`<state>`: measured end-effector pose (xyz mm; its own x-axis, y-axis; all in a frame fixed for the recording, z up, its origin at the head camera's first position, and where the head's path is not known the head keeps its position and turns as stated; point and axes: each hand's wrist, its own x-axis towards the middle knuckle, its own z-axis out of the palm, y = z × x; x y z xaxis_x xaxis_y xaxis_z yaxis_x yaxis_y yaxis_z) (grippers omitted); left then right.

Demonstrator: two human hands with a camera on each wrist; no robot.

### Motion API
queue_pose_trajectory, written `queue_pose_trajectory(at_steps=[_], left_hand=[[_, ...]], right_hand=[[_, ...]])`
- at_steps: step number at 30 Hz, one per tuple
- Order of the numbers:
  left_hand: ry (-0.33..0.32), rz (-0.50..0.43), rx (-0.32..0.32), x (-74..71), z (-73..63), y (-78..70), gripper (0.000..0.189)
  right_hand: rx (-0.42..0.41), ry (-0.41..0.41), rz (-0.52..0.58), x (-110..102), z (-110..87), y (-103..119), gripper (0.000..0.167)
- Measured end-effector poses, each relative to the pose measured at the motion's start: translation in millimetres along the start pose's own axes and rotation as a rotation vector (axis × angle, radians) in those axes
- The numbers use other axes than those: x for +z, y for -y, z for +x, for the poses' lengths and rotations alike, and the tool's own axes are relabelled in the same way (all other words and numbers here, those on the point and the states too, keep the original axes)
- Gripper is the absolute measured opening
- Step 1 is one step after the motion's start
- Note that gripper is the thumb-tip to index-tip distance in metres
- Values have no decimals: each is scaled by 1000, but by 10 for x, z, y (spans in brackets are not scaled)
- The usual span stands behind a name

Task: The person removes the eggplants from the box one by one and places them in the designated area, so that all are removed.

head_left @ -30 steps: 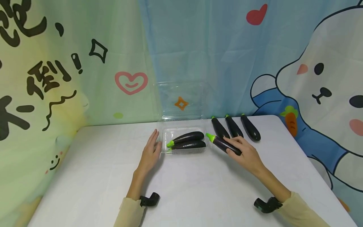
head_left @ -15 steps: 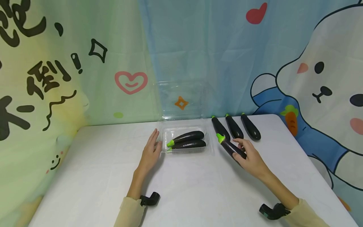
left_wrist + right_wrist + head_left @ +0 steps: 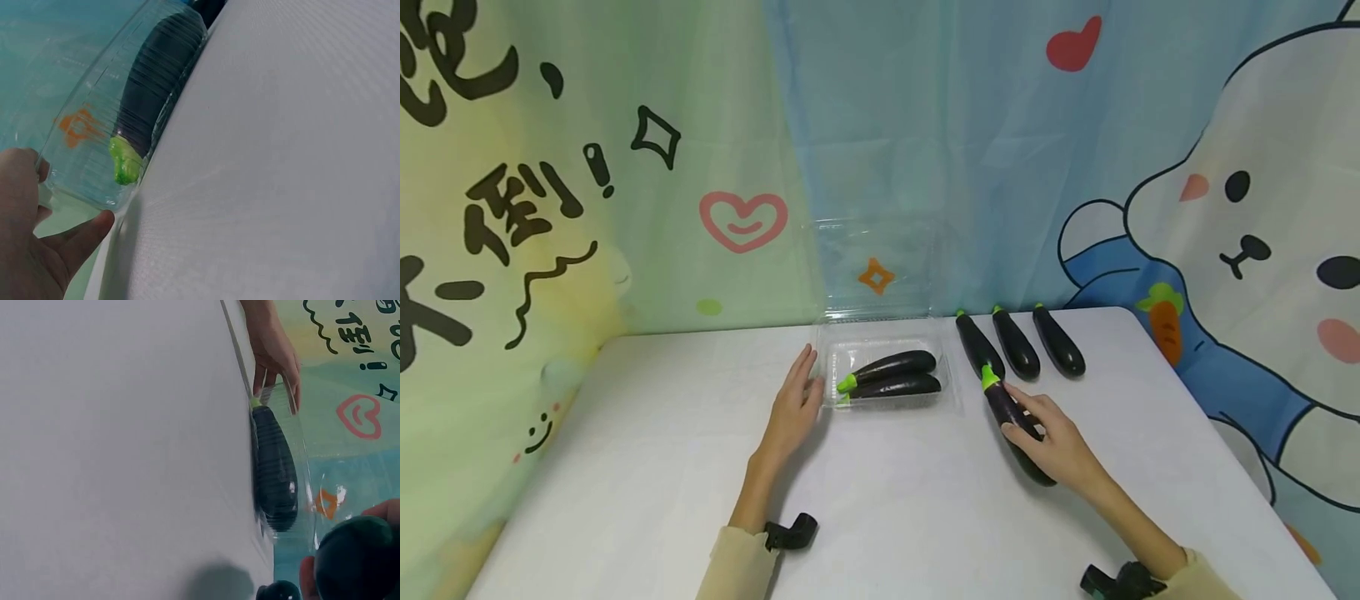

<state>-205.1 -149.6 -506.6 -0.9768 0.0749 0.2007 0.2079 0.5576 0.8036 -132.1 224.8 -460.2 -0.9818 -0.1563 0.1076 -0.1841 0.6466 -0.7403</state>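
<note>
My right hand [image 3: 1054,442] holds a dark purple eggplant [image 3: 1011,425] between thumb and fingers, to the right of a clear plastic box [image 3: 850,346]. Its green stem end points away from me, close to the near end of another eggplant [image 3: 976,342]. In the right wrist view, the held eggplant's round end [image 3: 353,562] hides most of that hand. My left hand [image 3: 793,406] rests against the box's left side with its fingers extended. Inside the box lie two eggplants, a rear one [image 3: 895,364] and a front one [image 3: 898,386], both with stems to the left.
Two more eggplants, a middle one [image 3: 1017,346] and a right one [image 3: 1058,342], lie in a row at the table's back edge. The box's clear lid [image 3: 880,242] stands raised against the printed curtain [image 3: 1000,167]. A white cloth covers the table [image 3: 880,517].
The held eggplant has moved away from the box, rightward and toward me, and turned until its stem points more to the back. The left hand stays at the box.
</note>
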Motion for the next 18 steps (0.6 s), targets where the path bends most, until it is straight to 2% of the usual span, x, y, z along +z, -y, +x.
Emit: queue_pose_trajectory(at_steps=[8, 18], left_hand=[[2, -9, -16, -13, -6, -8, 53], [7, -9, -13, 5, 2, 9, 52]], right_hand=[[7, -65, 0, 125, -34, 15, 53], [79, -82, 6, 248, -74, 2, 53]])
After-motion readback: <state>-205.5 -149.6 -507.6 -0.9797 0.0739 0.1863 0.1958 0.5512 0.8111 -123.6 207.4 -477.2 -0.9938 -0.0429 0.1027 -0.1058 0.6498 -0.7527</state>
